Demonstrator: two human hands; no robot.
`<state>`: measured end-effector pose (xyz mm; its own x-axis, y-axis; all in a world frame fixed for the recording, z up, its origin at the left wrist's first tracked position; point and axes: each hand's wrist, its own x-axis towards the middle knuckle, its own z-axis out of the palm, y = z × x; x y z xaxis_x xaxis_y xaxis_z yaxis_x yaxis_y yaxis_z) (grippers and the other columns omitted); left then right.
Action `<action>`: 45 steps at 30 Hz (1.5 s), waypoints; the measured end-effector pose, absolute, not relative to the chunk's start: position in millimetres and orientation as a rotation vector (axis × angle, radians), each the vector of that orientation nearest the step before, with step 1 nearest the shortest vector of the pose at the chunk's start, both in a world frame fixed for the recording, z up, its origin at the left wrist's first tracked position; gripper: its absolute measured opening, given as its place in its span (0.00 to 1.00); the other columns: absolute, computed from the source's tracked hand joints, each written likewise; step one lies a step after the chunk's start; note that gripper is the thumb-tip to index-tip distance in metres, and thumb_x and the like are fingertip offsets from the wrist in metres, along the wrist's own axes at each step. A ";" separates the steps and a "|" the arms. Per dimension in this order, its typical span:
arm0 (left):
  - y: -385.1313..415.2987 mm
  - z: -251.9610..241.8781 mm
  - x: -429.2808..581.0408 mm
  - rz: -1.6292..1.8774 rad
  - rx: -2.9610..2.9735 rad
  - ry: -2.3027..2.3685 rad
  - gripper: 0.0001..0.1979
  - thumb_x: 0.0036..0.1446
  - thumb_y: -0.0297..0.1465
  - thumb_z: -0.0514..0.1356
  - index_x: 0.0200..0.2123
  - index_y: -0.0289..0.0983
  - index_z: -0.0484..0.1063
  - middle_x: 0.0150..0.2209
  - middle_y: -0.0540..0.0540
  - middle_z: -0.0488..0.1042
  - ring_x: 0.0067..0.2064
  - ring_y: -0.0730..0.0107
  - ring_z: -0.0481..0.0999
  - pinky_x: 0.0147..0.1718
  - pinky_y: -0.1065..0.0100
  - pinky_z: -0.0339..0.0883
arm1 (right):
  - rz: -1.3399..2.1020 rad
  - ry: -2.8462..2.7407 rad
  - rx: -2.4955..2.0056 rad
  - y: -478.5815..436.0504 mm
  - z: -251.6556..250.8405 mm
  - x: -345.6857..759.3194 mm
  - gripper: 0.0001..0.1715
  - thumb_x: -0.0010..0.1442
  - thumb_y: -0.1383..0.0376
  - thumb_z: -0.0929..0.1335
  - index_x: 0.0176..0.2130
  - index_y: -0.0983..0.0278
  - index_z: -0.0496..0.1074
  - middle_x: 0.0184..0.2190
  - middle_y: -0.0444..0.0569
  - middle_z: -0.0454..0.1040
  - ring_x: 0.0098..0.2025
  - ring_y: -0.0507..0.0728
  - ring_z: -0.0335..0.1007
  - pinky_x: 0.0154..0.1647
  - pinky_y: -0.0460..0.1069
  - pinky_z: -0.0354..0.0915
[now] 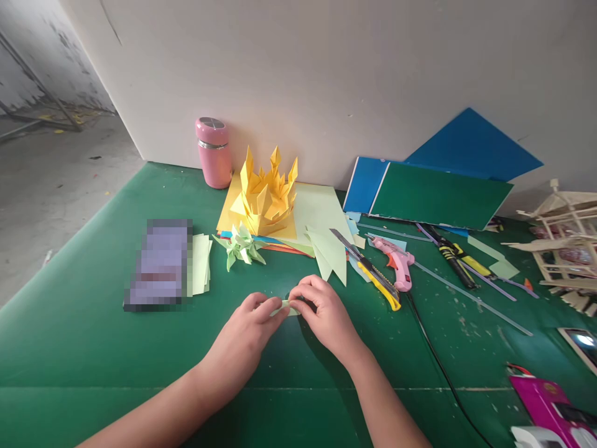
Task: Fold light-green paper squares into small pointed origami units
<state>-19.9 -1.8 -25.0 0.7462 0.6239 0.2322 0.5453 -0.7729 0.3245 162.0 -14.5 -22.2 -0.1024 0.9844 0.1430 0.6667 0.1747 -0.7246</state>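
Note:
A small pale green paper piece (291, 308) lies between my two hands, low over the green table. My left hand (256, 323) pinches its left end, and the fingers of my right hand (321, 311) are closed on its right end. Most of the paper is hidden by my fingers. Behind my left hand sits a light green folded paper flower (243, 247). A yellow folded paper crown (265, 199) stands farther back on stacked coloured sheets. Pale green cut sheets (326, 252) lie beyond my right hand.
The green table (93, 348) holds a pixelated device (161, 264) beside small paper slips (200, 264). A pink flask (214, 155) stands behind. To the right are a yellow cutter (382, 286), a pink glue gun (396, 258) with its cable, glue sticks and a wooden model (566, 236).

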 end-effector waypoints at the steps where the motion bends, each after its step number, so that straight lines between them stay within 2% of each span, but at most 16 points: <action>1: -1.6 -24.1 -19.8 0.481 2.708 0.915 0.26 0.53 0.13 0.44 0.49 0.38 0.69 0.42 0.44 0.74 0.40 0.63 0.69 0.36 0.65 0.72 | 0.677 -1.832 -1.559 -14.4 -22.2 162.3 0.10 0.58 0.71 0.65 0.28 0.60 0.71 0.31 0.46 0.67 0.36 0.56 0.66 0.36 0.48 0.63; 6: -1.3 -19.5 -18.7 0.475 2.707 0.878 0.23 0.55 0.14 0.43 0.47 0.35 0.70 0.41 0.42 0.74 0.41 0.61 0.70 0.37 0.62 0.72 | 0.770 -1.659 -1.556 -13.0 -24.6 158.7 0.09 0.59 0.70 0.65 0.29 0.61 0.71 0.31 0.46 0.69 0.32 0.54 0.67 0.33 0.47 0.64; 9: -1.0 -19.9 -18.1 0.462 2.706 0.874 0.24 0.53 0.14 0.44 0.46 0.33 0.70 0.41 0.40 0.74 0.41 0.60 0.70 0.37 0.61 0.73 | 0.709 -1.605 -1.604 -11.2 -25.8 152.9 0.09 0.59 0.70 0.65 0.27 0.61 0.71 0.29 0.46 0.70 0.31 0.54 0.66 0.33 0.48 0.63; 19: 1.4 -25.0 -18.3 0.397 2.714 0.898 0.27 0.48 0.12 0.45 0.48 0.35 0.70 0.41 0.43 0.74 0.41 0.61 0.72 0.40 0.61 0.73 | 0.647 -1.670 -1.733 -11.4 -22.0 147.9 0.09 0.55 0.74 0.68 0.26 0.61 0.69 0.26 0.44 0.69 0.32 0.56 0.63 0.35 0.50 0.60; 26: 1.3 -23.1 -16.2 0.257 2.782 0.942 0.30 0.46 0.11 0.47 0.52 0.35 0.66 0.44 0.43 0.74 0.43 0.61 0.72 0.44 0.61 0.71 | 0.633 -1.682 -1.749 -11.1 -22.4 147.5 0.08 0.56 0.72 0.68 0.27 0.61 0.69 0.26 0.44 0.68 0.32 0.56 0.63 0.35 0.50 0.60; 37: 0.2 -23.3 -17.2 0.292 2.744 0.945 0.29 0.48 0.11 0.46 0.51 0.35 0.67 0.44 0.43 0.73 0.42 0.62 0.71 0.41 0.62 0.72 | 0.654 -1.712 -1.727 -10.9 -22.6 148.2 0.11 0.55 0.74 0.68 0.24 0.62 0.67 0.27 0.44 0.69 0.33 0.56 0.64 0.36 0.50 0.60; 41: -0.7 -22.1 -19.0 0.337 2.708 0.927 0.25 0.52 0.13 0.46 0.50 0.34 0.68 0.44 0.41 0.73 0.42 0.61 0.71 0.38 0.62 0.73 | 0.640 -1.714 -1.729 -11.8 -23.3 148.5 0.11 0.56 0.74 0.67 0.25 0.62 0.66 0.27 0.45 0.69 0.34 0.56 0.64 0.36 0.50 0.61; 45: -1.2 -22.1 -21.2 0.397 2.662 0.929 0.26 0.53 0.13 0.45 0.49 0.37 0.69 0.44 0.43 0.74 0.42 0.62 0.71 0.39 0.62 0.73 | 0.644 -1.711 -1.724 -12.2 -24.9 156.6 0.12 0.55 0.74 0.65 0.24 0.61 0.63 0.26 0.44 0.67 0.32 0.55 0.64 0.33 0.49 0.61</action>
